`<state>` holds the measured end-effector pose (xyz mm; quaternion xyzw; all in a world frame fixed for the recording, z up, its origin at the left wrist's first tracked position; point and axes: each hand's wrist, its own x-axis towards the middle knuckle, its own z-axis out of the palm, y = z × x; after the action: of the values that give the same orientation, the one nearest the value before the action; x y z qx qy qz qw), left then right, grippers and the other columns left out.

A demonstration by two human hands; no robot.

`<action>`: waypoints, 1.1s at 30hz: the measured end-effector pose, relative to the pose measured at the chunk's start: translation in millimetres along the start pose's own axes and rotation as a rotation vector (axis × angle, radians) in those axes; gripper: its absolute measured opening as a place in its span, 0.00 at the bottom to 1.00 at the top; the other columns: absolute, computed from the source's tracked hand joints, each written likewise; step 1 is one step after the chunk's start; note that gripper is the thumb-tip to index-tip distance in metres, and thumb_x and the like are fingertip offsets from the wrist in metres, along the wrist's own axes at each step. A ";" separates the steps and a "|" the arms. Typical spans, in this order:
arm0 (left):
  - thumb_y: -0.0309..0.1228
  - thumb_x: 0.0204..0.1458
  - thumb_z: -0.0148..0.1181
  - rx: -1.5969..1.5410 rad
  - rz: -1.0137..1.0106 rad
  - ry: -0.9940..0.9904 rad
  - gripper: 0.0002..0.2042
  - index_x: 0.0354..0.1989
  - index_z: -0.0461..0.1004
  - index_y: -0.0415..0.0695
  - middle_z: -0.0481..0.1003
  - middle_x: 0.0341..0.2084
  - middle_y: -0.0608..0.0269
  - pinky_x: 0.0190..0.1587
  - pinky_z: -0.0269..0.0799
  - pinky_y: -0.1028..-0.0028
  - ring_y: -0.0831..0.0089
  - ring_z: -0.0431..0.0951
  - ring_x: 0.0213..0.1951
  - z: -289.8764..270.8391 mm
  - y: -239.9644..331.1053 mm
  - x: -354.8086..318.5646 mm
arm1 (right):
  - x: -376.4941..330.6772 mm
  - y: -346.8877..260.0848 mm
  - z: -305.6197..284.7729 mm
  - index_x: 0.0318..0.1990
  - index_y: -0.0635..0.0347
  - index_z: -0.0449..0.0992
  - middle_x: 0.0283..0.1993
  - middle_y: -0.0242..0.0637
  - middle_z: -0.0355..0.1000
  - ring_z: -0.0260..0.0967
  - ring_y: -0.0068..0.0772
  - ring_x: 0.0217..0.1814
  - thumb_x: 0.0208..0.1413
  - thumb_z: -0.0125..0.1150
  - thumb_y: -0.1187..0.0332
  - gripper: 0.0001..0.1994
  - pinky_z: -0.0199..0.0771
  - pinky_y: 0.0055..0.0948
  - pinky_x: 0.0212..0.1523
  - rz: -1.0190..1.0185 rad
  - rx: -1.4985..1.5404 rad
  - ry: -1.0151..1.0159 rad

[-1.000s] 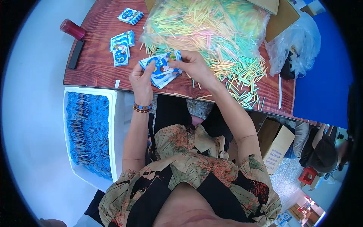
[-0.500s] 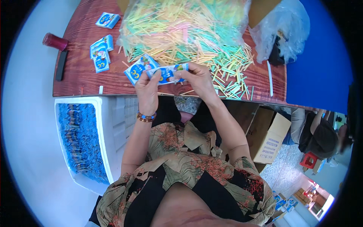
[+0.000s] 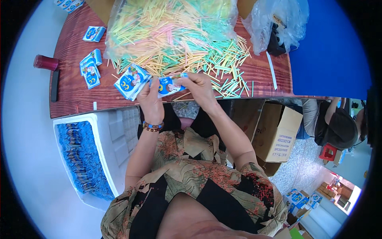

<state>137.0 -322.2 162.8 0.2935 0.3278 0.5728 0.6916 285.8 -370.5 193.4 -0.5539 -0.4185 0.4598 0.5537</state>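
Note:
Above the table's front edge, my left hand (image 3: 151, 101) and my right hand (image 3: 202, 91) each pinch one end of a small blue-and-white printed packet (image 3: 168, 86). Its left end is partly behind my left thumb and fingers. Right beside my left hand is another blue-and-white packet (image 3: 130, 83), tilted over the edge of the table; whether my fingers also touch it I cannot tell. Just beyond my hands lies a heap of thin pastel sticks (image 3: 230, 77), spilling from a large clear plastic bag (image 3: 171, 28).
More packets (image 3: 90, 73) lie on the wooden table (image 3: 73, 44) at left, near a dark red cylinder (image 3: 45, 62). Below stands a white foam box (image 3: 104, 149) filled with blue packets. At right are a crumpled clear bag (image 3: 296, 20), a cardboard carton (image 3: 284, 135) and another person (image 3: 336, 127).
The whole view has shifted, so the table things appear farther left and higher. Both hands keep their pinch on the packet, which stays stretched between them.

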 end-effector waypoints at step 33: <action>0.34 0.62 0.52 0.027 -0.292 -0.003 0.11 0.29 0.75 0.43 0.76 0.25 0.70 0.28 0.69 0.78 0.83 0.72 0.25 19.5 -16.8 -6.0 | 74.4 0.4 -146.2 0.41 0.58 0.74 0.44 0.38 0.71 0.65 0.40 0.49 0.45 0.66 0.60 0.17 0.60 0.42 0.48 -0.437 -1.637 0.244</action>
<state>161.7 -331.5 162.3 0.2529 0.3738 0.4612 0.7639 445.0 -331.6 184.4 -0.7318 -0.6537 -0.1671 0.0964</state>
